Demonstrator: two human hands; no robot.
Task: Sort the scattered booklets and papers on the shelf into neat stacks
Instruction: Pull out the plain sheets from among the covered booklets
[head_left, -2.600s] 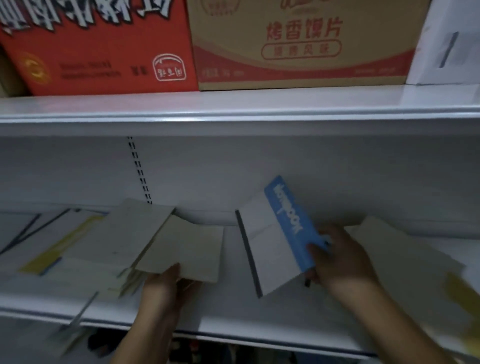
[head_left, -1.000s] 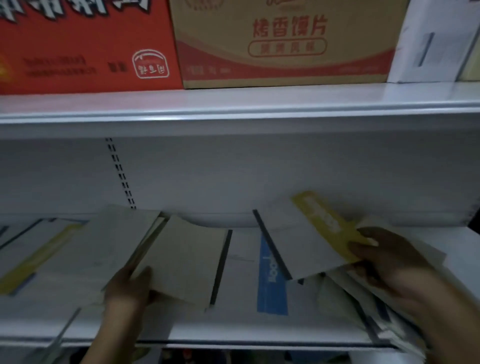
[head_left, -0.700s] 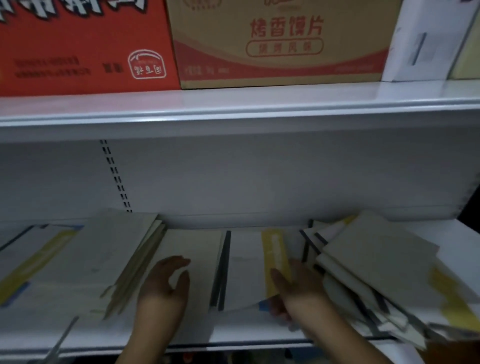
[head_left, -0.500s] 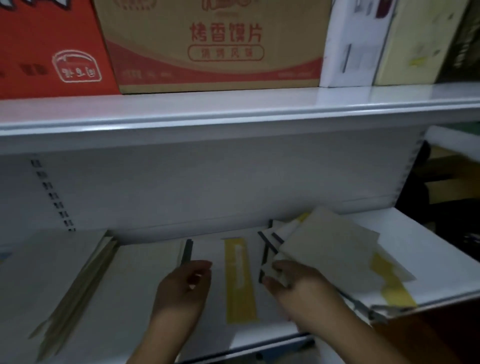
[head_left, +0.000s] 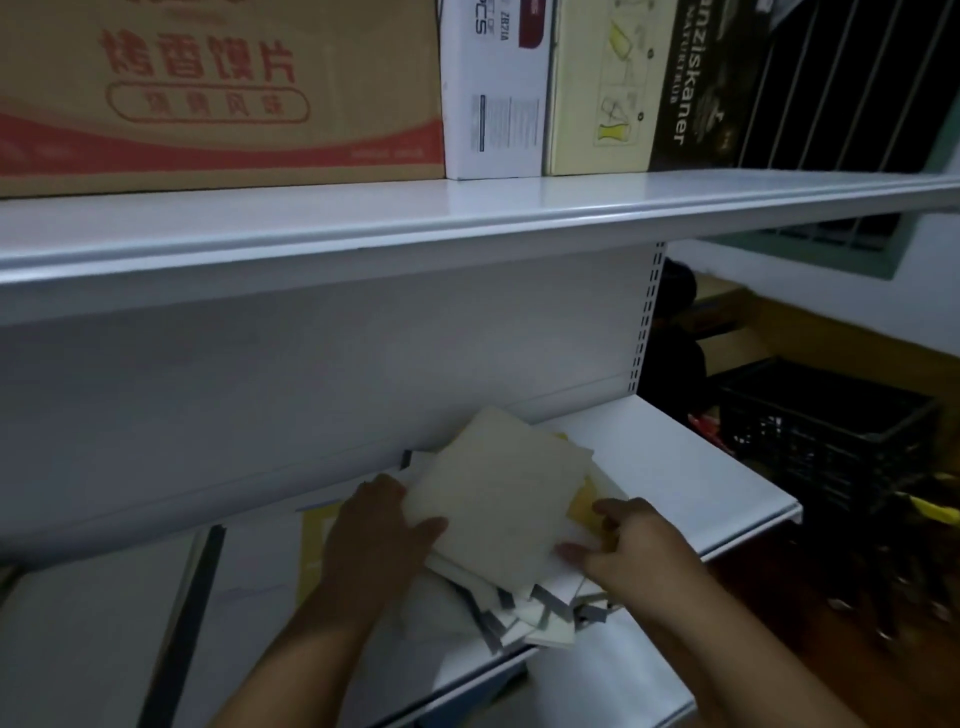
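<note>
An untidy pile of booklets (head_left: 498, 499) lies at the right end of the white shelf (head_left: 691, 478), topped by a plain cream cover, with dark spines fanning out at its near edge. My left hand (head_left: 374, 535) grips the pile's left edge. On the right edge, my right hand (head_left: 623, 545) pinches it beside a yellow cover. To the left of my hands lies a white booklet with a yellow stripe (head_left: 311, 551). Further left rests another stack with a dark spine (head_left: 192, 587).
The upper shelf (head_left: 467, 213) juts out overhead and carries a brown carton (head_left: 218, 88), a white box (head_left: 498, 88) and a yellow-and-black box (head_left: 623, 83). A black crate (head_left: 826, 441) stands on the floor past the shelf's right end.
My view has swung right. My right hand set down the blue and then the yellow-striped booklet in the middle. Both hands then moved right onto the untidy pile.
</note>
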